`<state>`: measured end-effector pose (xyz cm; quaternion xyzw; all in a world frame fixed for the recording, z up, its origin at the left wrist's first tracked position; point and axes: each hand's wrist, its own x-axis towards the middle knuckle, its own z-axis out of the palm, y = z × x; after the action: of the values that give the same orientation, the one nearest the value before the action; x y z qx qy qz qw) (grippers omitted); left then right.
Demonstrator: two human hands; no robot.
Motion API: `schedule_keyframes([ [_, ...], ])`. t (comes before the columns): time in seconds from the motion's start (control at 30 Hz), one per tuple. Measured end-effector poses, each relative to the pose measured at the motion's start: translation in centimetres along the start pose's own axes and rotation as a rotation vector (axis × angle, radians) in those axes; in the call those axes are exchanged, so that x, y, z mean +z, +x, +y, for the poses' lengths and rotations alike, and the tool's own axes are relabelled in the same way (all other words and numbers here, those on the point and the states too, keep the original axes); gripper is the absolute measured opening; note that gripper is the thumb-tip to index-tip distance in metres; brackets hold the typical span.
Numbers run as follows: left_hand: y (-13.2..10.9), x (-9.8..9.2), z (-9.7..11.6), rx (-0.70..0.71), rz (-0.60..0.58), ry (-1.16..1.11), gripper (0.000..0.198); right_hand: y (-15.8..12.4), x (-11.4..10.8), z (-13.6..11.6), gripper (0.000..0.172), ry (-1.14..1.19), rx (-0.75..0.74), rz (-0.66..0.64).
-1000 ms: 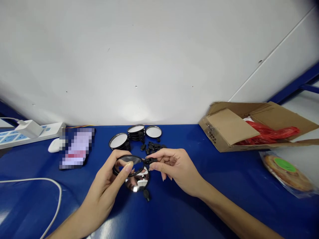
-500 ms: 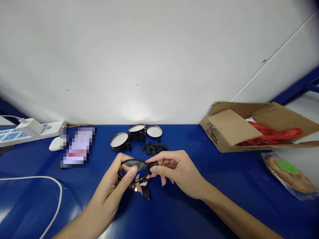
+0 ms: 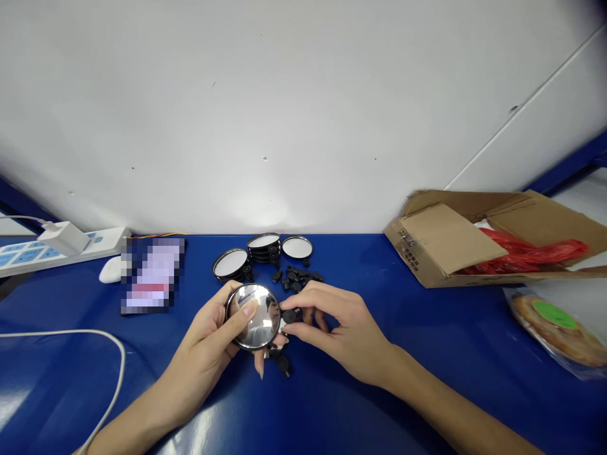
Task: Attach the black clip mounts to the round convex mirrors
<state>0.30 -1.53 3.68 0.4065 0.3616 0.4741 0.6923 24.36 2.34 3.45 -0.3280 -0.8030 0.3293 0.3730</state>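
My left hand (image 3: 203,354) holds a round convex mirror (image 3: 252,316) with a chrome rim, its reflective face turned up toward me. My right hand (image 3: 336,332) pinches a small black plastic part (image 3: 291,315) between its fingertips, right beside the mirror's right edge. Below the hands, a black knob (image 3: 283,364) sits on the table, partly hidden. Behind them lie a pile of small black plastic parts (image 3: 296,278), a stack of round mirrors (image 3: 263,248), and further single or stacked mirrors (image 3: 232,263) (image 3: 297,248).
The blue table (image 3: 379,379) holds a pixelated flat object (image 3: 152,275), a white mouse (image 3: 112,270), a power strip with a charger (image 3: 64,238), a white cable (image 3: 61,332), an open cardboard box (image 3: 446,240) with a red plastic bag (image 3: 526,256), and a wrapped round disc (image 3: 554,328).
The mirror in my left hand has turned from a tilted, edge-on angle to face me. My right hand stays close beside it, still pinching the black part.
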Motion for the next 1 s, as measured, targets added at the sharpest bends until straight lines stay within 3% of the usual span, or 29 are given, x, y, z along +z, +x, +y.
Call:
schedule_keyframes([
  [0.17,-0.1,-0.1,-0.3,-0.013,-0.018,-0.032,0.021,-0.6,0.7,0.7,0.009,-0.244,-0.209,0.08],
  [0.4,-0.2,0.3,-0.1,-0.056,-0.014,-0.035,0.024,-1.1,1.3,0.8,0.009,-0.318,-0.222,0.19],
  [0.73,0.3,-0.2,0.2,-0.054,0.025,0.02,0.026,-0.6,1.2,0.7,0.016,-0.338,-0.278,0.132],
  [0.9,0.4,-0.3,0.3,-0.023,0.105,0.079,0.04,-0.7,1.4,0.1,0.016,-0.34,-0.381,0.123],
  [1.0,0.4,-0.3,0.3,-0.035,0.138,0.106,0.051,-0.7,1.1,-0.2,0.025,-0.231,-0.353,0.108],
])
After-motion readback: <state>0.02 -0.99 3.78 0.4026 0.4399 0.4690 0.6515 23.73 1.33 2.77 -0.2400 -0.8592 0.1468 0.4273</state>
